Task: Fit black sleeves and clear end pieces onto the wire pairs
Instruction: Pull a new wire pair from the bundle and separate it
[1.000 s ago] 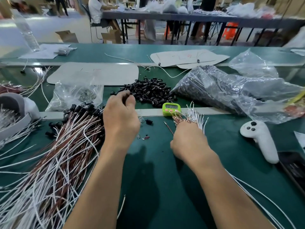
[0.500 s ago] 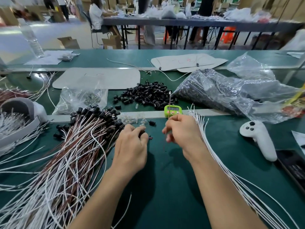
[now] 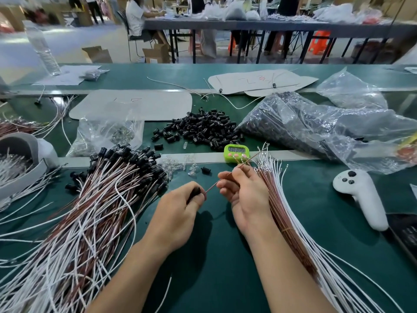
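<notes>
Gripping a black sleeve in the left hand, thumb and forefinger curling round it, over the green mat near the middle of the view. Pinching a red-brown wire in the right hand, fingertips closing on it just right of the sleeve. Running with the long axis on a slant: lower end pointing down-left and meeting the sleeve's mouth, upper end pointing up-right and ending just beside the green timer. Entering the sleeve or only touching its rim: cannot tell.

Lying under the right wrist and fanning toward the near edge: the bundle of unfitted wires. Lying to the left, sleeved ends pointing away: the pile of fitted wires. Sitting behind the hands: a heap of loose sleeves, clear end pieces scattered by the pale strip, and a clear bag to the right.

Differing from half a second earlier: then standing near upright in front of the timer, now tilting toward the left hand; then lying knuckles-up on the mat beside a sleeve, now turning inward with the sleeve in its grip. One second earlier: reaching into the sleeve heap with the left hand and into the bundle's ends with the right.
</notes>
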Available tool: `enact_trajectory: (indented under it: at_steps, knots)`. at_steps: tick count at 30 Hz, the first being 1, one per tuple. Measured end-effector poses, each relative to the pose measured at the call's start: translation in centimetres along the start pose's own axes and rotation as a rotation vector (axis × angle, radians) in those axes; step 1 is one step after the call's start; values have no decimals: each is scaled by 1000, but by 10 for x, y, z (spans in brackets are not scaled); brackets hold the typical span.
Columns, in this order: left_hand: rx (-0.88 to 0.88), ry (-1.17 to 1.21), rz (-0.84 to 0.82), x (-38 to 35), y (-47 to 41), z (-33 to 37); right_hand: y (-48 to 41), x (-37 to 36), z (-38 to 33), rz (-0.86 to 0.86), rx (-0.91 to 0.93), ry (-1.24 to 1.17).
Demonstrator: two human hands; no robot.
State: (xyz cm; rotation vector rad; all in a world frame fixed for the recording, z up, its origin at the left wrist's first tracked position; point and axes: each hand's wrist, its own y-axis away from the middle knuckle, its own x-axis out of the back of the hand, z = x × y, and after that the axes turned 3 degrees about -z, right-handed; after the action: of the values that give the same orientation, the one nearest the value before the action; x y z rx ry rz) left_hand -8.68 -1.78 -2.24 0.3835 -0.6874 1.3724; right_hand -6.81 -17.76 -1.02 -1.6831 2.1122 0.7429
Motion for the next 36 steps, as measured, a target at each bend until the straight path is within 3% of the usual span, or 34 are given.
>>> enact_trajectory:
  at_steps: [6, 10, 14, 21, 36]
  knots:
    - [-16, 17, 48, 1, -5, -3, 5, -6, 14, -167, 62, 469]
    - [37, 8, 125, 2, -2, -6, 0, -4, 14, -43, 107, 380]
    - [74, -92, 122, 3, 1, -4, 0, 2, 9, -48, 76, 283]
    - [9, -134, 111, 4, -2, -1, -1, -2, 10, -123, 96, 342]
    - [-36, -156, 104, -8, 3, 4, 1, 1, 18, -88, 221, 479]
